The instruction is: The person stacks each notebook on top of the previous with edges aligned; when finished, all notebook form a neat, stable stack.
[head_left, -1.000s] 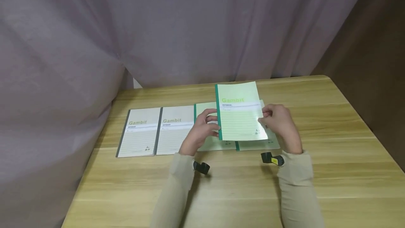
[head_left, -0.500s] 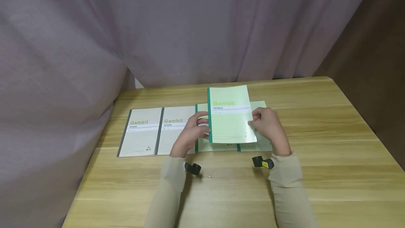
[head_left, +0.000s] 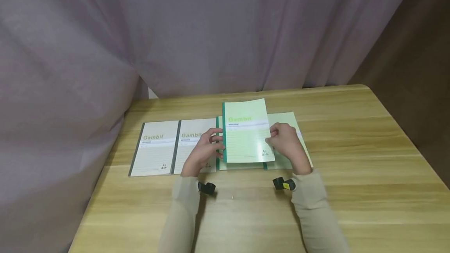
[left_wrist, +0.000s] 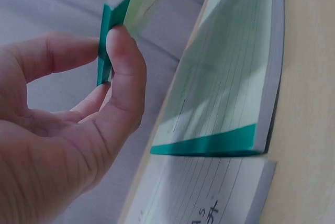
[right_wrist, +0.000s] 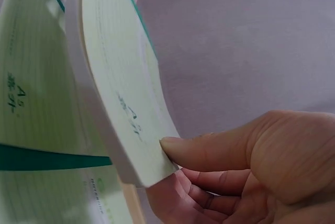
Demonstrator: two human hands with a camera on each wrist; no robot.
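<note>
Bare surface [head_left: 351, 190] lies open to my right and front. My left hand [head_left: 205, 149] and right hand [head_left: 286, 143] pinch the raised green notebook [head_left: 246, 136] between them.

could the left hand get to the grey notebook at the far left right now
Probably not at once: the left hand grips the spine edge of the lifted green notebook, which the right hand also holds. The path to the far-left grey notebook looks free, with only the second grey notebook between.
</note>
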